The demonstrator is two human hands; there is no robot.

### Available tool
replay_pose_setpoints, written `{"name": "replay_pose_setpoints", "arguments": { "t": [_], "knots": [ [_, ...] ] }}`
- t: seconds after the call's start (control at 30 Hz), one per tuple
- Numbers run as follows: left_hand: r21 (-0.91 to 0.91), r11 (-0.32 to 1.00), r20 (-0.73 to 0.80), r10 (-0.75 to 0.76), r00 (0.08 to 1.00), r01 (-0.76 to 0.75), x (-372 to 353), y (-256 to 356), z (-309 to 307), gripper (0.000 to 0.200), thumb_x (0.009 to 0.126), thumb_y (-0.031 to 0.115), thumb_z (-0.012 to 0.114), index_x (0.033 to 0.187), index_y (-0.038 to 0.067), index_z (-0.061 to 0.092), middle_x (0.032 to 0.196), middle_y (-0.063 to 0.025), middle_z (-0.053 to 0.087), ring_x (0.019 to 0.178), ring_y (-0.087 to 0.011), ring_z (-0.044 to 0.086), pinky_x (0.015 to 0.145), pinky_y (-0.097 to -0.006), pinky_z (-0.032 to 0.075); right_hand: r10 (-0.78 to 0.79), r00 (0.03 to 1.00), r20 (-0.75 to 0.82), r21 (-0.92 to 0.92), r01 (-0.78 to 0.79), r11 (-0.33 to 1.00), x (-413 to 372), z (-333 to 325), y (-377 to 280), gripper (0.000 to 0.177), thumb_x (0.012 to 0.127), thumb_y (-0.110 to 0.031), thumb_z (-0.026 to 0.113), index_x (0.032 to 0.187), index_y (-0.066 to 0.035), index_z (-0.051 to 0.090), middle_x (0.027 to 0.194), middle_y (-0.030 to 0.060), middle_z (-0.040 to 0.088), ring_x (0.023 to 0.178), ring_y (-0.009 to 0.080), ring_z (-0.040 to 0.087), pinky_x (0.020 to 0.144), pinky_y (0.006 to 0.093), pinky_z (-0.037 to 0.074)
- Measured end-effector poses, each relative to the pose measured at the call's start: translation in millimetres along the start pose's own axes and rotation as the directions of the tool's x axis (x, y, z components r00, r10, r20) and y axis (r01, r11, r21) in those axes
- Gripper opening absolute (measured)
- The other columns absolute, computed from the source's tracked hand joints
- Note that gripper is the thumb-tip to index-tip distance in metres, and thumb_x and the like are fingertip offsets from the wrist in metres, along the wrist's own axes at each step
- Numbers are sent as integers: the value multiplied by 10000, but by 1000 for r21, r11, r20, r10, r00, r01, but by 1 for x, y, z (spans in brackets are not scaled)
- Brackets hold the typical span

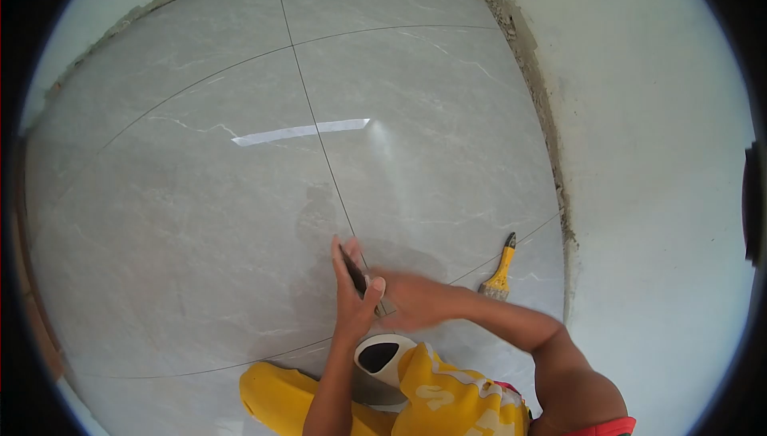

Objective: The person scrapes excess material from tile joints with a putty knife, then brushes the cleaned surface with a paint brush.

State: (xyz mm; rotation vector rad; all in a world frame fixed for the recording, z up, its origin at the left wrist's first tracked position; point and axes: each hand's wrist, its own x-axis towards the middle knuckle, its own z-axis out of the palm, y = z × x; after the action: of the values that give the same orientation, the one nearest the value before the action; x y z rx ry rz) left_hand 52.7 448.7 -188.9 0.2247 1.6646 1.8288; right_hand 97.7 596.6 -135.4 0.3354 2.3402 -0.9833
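Near the lower middle of the view, my left hand [351,292] holds a thin dark object [352,269] upright, its thumb and fingers around it. What the object is I cannot make out. Close against it on the right is my right hand [407,299], smeared by motion, its fingers hard to tell apart. Both hands are above the grey tiled floor [200,228], over a dark joint line. On the tiles to the right lies a brush [501,270] with a yellow handle and a black tip.
My bent legs in yellow trousers [280,400] and a white shoe or slipper [383,356] are at the bottom. A pale wall [655,156] bounds the right, with rough mortar [531,61] along the floor's edge. Brownish boards [36,320] stand at the far left.
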Motion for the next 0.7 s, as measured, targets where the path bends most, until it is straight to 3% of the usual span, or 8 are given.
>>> {"name": "replay_pose_setpoints", "arguments": {
  "t": [0.1, 0.13, 0.2, 0.27, 0.37, 0.47, 0.57, 0.7],
  "knots": [
    [-42, 982, 28, -185, 982, 186, -7, -3, -13, 769, 848, 449, 593, 1432, 32, 315, 1309, -130, 472, 1133, -211, 460, 957, -388, 401, 77, 992, -103, 308, -42, 950, -71, 8, 45, 936, 756, -424, 727, 1425, 25, 251, 1474, 267, 255, 1389, 365, 226, 1127, 409, 228],
    [-190, 944, -17, -277, 961, 269, -8, -17, -22, 784, 843, 477, 584, 1430, 28, 322, 1292, -136, 486, 1106, -200, 475, 938, -377, 410, 515, 796, -317, 327, -418, 847, -93, 21, 74, 934, 748, -424, 734, 1409, 44, 269, 1477, 269, 246, 1392, 369, 219, 1132, 413, 223],
    [-522, 786, 17, -379, 925, 332, -3, -19, -40, 788, 837, 490, 575, 1424, 23, 334, 1262, -137, 507, 1071, -186, 497, 908, -356, 423, 641, 431, -634, 70, -794, 604, -147, 66, 178, 984, 726, -437, 754, 1390, 91, 257, 1431, 279, 303, 1341, 389, 296, 1088, 426, 288],
    [-812, 486, 148, -367, 919, 324, 0, -14, -56, 763, 836, 462, 574, 1417, 23, 347, 1233, -127, 522, 1056, -181, 512, 885, -335, 430, 690, 372, -621, 267, -728, 632, -192, 112, 242, 873, 738, -417, 751, 1318, 104, 359, 1266, 262, 497, 1146, 336, 514, 932, 409, 433],
    [-642, 713, -16, -382, 924, 283, 14, -1, -52, 699, 835, 375, 598, 1390, 11, 381, 1219, -138, 530, 1037, -215, 536, 901, -359, 436, 818, 504, -277, 544, -620, 566, -179, 92, 209, 691, 767, -402, 735, 1187, 82, 478, 1025, 188, 638, 862, 239, 621, 740, 354, 495],
    [72, 983, -221, -147, 964, 167, 39, 0, -48, 680, 822, 221, 633, 1401, 13, 345, 1311, -172, 465, 1118, -289, 489, 949, -445, 401, 637, 686, -352, 543, -405, 736, -144, 88, 191, 526, 787, -386, 728, 1059, 30, 554, 818, 99, 662, 688, 155, 603, 634, 316, 488],
    [788, 615, -207, 294, 933, -19, 76, -1, -56, 738, 782, 183, 676, 1403, 4, 319, 1341, -213, 415, 1207, -349, 416, 999, -480, 337, 503, 692, -517, 711, 19, 703, -72, 46, 96, 415, 794, -317, 728, 1026, 1, 595, 839, 83, 663, 724, 135, 604, 651, 312, 491],
    [912, 410, -203, 479, 854, -13, 135, -4, -64, 777, 775, 240, 696, 1411, 22, 307, 1372, -201, 381, 1257, -354, 352, 1028, -483, 277, -82, 869, -488, 245, 226, 943, 18, 73, 53, 425, 760, -334, 740, 1009, -6, 639, 925, 161, 677, 779, 266, 664, 673, 329, 517]
  ]
}}
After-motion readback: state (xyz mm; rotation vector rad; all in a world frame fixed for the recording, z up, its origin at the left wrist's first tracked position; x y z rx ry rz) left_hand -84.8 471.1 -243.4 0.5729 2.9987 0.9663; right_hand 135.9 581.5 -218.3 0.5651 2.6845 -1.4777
